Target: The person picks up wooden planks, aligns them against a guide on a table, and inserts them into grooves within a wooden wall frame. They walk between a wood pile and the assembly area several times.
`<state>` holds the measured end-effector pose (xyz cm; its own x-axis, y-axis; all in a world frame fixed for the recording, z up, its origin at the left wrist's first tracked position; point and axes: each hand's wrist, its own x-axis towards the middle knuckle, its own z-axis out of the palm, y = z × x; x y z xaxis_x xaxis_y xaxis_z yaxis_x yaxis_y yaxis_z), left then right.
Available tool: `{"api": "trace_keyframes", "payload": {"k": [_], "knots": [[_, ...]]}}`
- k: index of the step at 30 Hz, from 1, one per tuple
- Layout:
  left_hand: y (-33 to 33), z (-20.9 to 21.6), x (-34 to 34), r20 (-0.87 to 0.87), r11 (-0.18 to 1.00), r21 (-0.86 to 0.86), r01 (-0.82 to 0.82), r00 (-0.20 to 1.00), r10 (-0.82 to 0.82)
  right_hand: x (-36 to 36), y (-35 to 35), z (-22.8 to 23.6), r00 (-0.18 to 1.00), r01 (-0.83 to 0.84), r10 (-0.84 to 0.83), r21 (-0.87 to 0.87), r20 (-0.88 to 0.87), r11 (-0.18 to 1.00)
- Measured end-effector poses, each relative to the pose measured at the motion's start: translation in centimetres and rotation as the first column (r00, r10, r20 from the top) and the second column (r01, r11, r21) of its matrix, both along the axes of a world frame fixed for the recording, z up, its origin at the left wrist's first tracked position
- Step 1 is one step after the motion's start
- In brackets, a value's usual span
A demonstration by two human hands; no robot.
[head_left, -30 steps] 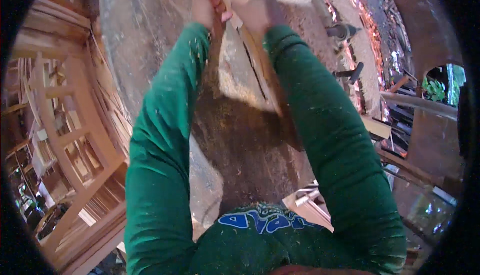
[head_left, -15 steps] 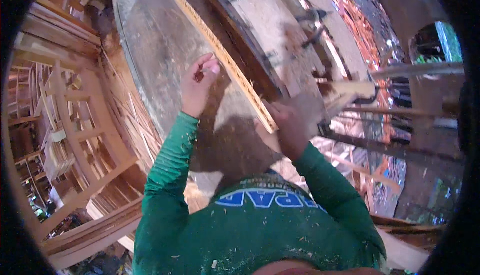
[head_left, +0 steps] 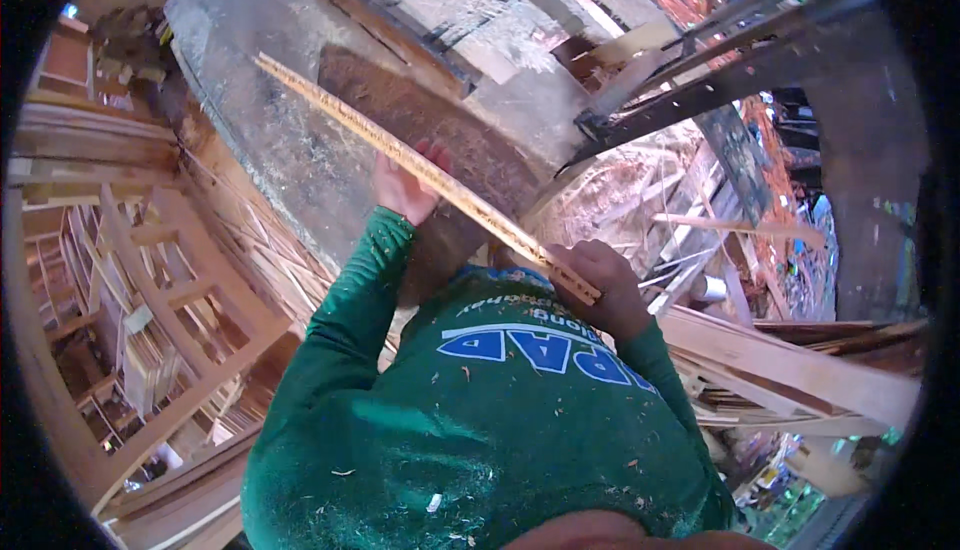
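A long, narrow wooden strip (head_left: 372, 136) with a rough, pitted upper edge slants across in front of me, from the far left down to the near right. My right hand (head_left: 610, 285) is closed around its near end, close to my shirt. Under the strip, nearer its middle, my left hand (head_left: 405, 190) supports it; its fingertips show past the far edge, and the strip hides part of the palm. Below and beyond lies a worn, dusty workbench top (head_left: 235, 60), with a brown, sawdust-covered patch (head_left: 400, 100) on it.
Dark beams (head_left: 690, 100) stick out at the right of the bench. Wooden frames (head_left: 190, 280) and stacked boards stand at the left. Planks (head_left: 790, 360) lie at the lower right, and scraps and shavings (head_left: 655, 185) cover the ground beyond the bench.
The strip has come closer to my body and lies at a flatter slant. My left hand, beside the strip before, is now under it. The view has shifted to the right.
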<state>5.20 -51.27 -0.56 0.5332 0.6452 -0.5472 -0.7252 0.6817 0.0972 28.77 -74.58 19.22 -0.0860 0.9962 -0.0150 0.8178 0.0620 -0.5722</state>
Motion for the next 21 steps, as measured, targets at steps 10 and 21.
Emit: {"api": "trace_keyframes", "payload": {"k": [10, 21], "knots": [[6.7, 23.4, -1.0, -0.217, 0.579, 0.81, -0.095, 0.868, 0.446, 4.8, -4.0, -3.8, 0.922, 0.317, -0.341, -0.149, -0.182, 0.937], [-0.5, 27.4, 7.0, -0.389, -0.266, 0.305, 0.915, 0.374, 0.842, 15.4, -11.8, 8.9, 0.835, 0.54, -0.514, 0.111, -0.196, 0.834]]}}
